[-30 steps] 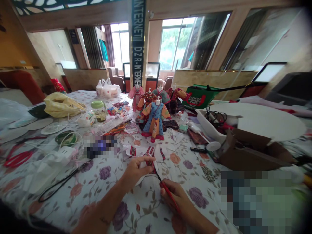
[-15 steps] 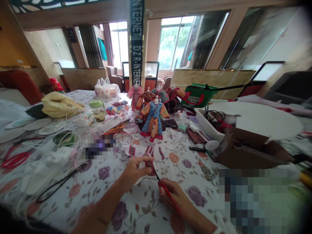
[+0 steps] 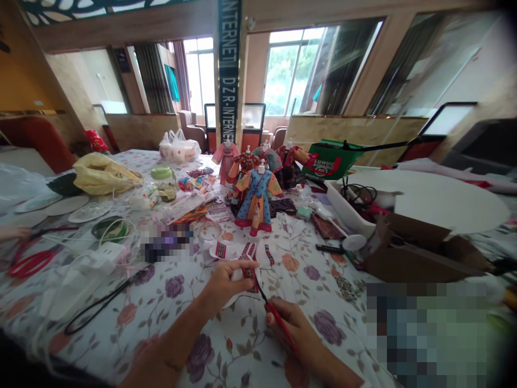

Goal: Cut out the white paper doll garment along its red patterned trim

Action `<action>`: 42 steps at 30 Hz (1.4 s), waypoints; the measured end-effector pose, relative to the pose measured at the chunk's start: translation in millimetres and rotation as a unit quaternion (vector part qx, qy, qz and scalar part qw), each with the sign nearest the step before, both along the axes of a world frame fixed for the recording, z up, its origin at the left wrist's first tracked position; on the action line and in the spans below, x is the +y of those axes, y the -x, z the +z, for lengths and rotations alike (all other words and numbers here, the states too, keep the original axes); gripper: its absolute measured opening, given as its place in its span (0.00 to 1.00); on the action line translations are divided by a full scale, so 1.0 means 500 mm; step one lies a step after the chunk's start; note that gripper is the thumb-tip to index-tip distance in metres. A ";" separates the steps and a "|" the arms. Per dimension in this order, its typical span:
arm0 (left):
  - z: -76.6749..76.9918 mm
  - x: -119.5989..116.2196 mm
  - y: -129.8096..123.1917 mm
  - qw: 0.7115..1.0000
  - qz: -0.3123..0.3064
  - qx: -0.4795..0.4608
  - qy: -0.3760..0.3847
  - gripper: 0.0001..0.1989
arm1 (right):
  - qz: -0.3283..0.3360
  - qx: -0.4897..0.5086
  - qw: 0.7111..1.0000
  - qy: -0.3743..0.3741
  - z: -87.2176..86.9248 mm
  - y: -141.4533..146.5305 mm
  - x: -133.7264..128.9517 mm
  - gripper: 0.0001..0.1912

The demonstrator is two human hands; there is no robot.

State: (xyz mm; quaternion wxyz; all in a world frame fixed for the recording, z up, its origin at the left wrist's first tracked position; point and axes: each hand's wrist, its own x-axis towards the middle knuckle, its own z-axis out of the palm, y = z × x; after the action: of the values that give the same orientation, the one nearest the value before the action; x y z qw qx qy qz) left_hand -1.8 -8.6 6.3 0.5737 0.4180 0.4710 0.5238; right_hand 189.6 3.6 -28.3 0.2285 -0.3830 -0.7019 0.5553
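Between the fingertips and thumb of my left hand (image 3: 226,283) is a patterned ribbon strip (image 3: 249,277), red, black and white, with white material along it. My right hand (image 3: 288,322) is closed around a slim red-handled tool (image 3: 281,325). Its thin dark tip touches or lies close to the strip's right edge; its exact kind is unclear. Just beyond my fingers lie white pieces with the same banding, one at the left (image 3: 220,250) and one at the right (image 3: 266,254). Behind them stands a small blue and orange doll's dress (image 3: 259,199) on a stand.
More small dresses (image 3: 226,161) stand behind. To the right are a brown cardboard box (image 3: 416,245), a white tray (image 3: 347,207) and a black-handled cutter (image 3: 329,248). Leftward lie a power strip (image 3: 76,275), a black cord loop (image 3: 100,304) and red loops (image 3: 32,264), near another person's hand (image 3: 14,233).
My hands hold nearly the same pose, with the tool's tip still at the strip. Another person's hand has appeared at the left edge. The whole view has shifted slightly.
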 end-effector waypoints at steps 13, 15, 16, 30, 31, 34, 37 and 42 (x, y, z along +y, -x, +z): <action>0.008 -0.005 0.008 0.997 0.016 0.056 -0.040 0.19 | 0.002 0.007 1.000 0.008 0.009 0.002 -0.004 0.26; 0.006 -0.004 0.009 0.997 0.017 0.061 -0.040 0.20 | 0.005 0.014 1.000 0.021 0.010 0.001 -0.005 0.26; 0.005 -0.003 0.010 0.997 0.015 0.059 -0.041 0.20 | 0.007 0.018 0.999 0.026 0.009 0.000 -0.005 0.26; 0.006 -0.006 0.006 0.999 -0.002 0.030 -0.023 0.22 | 0.005 0.024 0.999 0.030 0.007 -0.002 -0.005 0.30; 0.007 -0.007 0.005 0.999 -0.002 0.028 -0.020 0.22 | 0.008 0.027 0.999 0.033 0.005 -0.002 -0.005 0.29; 0.008 -0.008 0.005 0.999 0.000 0.029 -0.022 0.22 | 0.017 0.038 0.998 0.041 -0.004 -0.005 -0.004 0.28; 0.008 -0.008 0.005 0.999 -0.003 0.030 -0.023 0.22 | 0.017 0.048 0.998 0.043 -0.011 -0.005 -0.003 0.28; 0.012 -0.007 0.003 1.000 -0.005 0.025 -0.012 0.23 | 0.010 0.044 0.999 0.031 -0.006 -0.004 -0.001 0.29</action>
State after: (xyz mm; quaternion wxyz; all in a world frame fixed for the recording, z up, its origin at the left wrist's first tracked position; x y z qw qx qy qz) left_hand -3.2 -12.3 12.5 0.5593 0.4404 0.4768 0.5156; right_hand 191.8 3.1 -31.3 0.2417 -0.3578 -0.6778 0.5951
